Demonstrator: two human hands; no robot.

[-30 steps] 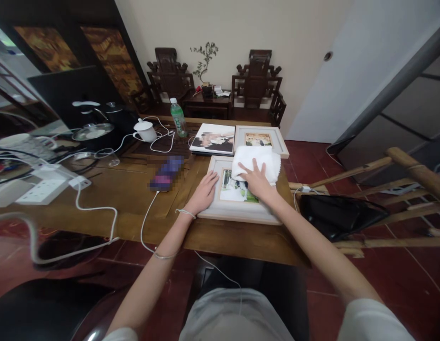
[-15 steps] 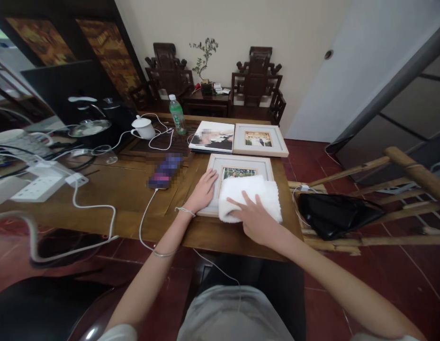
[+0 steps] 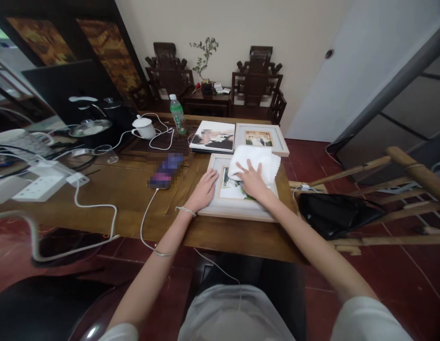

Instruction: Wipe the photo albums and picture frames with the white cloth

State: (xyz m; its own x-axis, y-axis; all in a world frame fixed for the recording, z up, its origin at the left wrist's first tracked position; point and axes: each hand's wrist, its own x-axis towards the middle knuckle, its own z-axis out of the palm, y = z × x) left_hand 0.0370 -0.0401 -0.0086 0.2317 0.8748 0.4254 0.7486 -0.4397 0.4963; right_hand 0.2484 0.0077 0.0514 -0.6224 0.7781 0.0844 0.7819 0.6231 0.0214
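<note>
A light wooden picture frame (image 3: 220,208) with a pale mat lies flat on the table before me. My left hand (image 3: 206,188) rests on its left border, fingers stretched out flat. Across the upper right of the frame, a folded white cloth (image 3: 254,156) covers part of the glass and its top border. My right hand (image 3: 251,180) presses on this cloth from above with fingers spread. Below the cloth, part of a photo (image 3: 230,189) shows, partly hidden by the right hand.
Behind are a second picture frame (image 3: 280,142) and a photo album (image 3: 220,142). Left stand a phone (image 3: 165,173) on a white cable, a green bottle (image 3: 177,116), a lidded cup (image 3: 144,128) and a power strip (image 3: 38,184). A black bag (image 3: 333,215) lies beyond the right edge.
My right hand and the cloth have moved away from me, from the frame's near side to its upper right, baring the lower photo. My left hand has stayed in place.
</note>
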